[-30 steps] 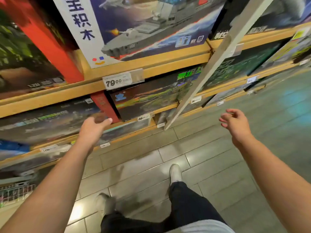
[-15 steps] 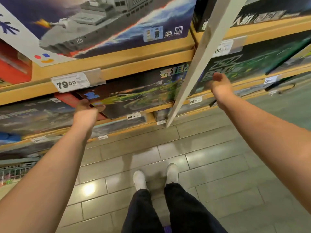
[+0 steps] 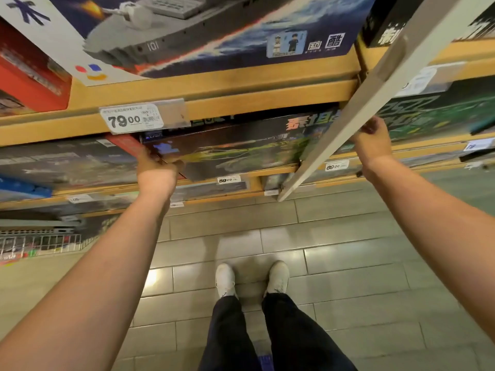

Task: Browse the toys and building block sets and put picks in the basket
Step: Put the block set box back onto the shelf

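At mid-frame, my left hand (image 3: 158, 170) grips the dark box (image 3: 227, 151) by its left end; my right hand (image 3: 371, 141) curls on its right end, behind the white post (image 3: 356, 108).

Dark block set box (image 3: 227, 151): right end hidden behind the white upright (image 3: 356, 103); artwork blurred, we cannot read it. Warship box (image 3: 214, 36): top cut off by the frame. Right hand (image 3: 371, 141): fingertips hidden behind the upright. Small price tags (image 3: 337, 165): blurred.
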